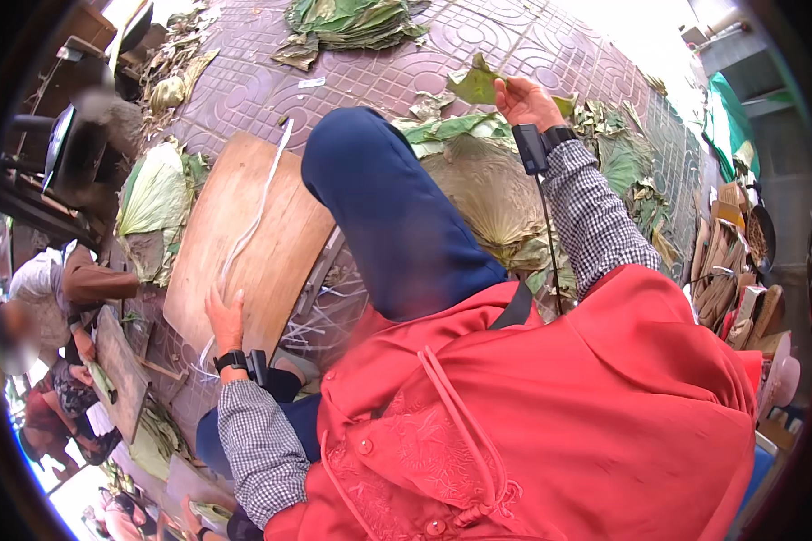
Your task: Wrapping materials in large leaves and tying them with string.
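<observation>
My left hand (224, 318) lies on the near end of a curved wooden board (271, 223), fingers somewhat spread. A white plastic strip (260, 209) runs lengthwise over the board and passes at or under this hand; no grip on it shows. Out to the right, my right hand (529, 103) pinches the edge of a green leaf (475, 82) between thumb and fingers. Below that hand, beyond my raised knee, lies a pile of large dried leaves (497, 189), brown and green. Another leaf stack (154, 196) sits left of the board.
More leaf piles lie on the paving at the top (352, 24) and right (622, 155). Loose white strips (321, 321) are beside the board. At left, a co-worker (47, 291) handles leaves over another board (120, 372). Folded cardboard (720, 277) stands at right.
</observation>
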